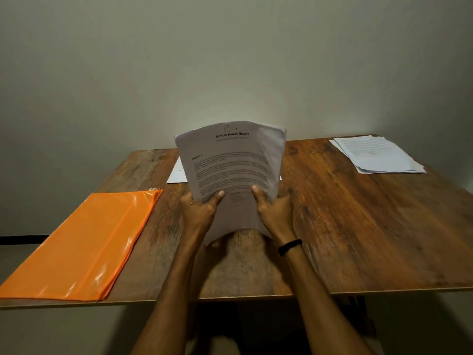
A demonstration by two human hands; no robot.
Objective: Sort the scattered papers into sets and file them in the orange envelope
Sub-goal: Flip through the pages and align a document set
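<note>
Upright paper sheaf (231, 165); flat orange envelope (76, 242)

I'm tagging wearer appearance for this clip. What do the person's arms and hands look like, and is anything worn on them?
Both forearms are bare: no sleeves in view, no gloves on the left hand or right hand. A narrow black band circles the right wrist; no rings show.

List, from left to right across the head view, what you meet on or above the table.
orange envelope → left hand → right hand → paper pile. The held report spans both hands, so it is left out.
</note>
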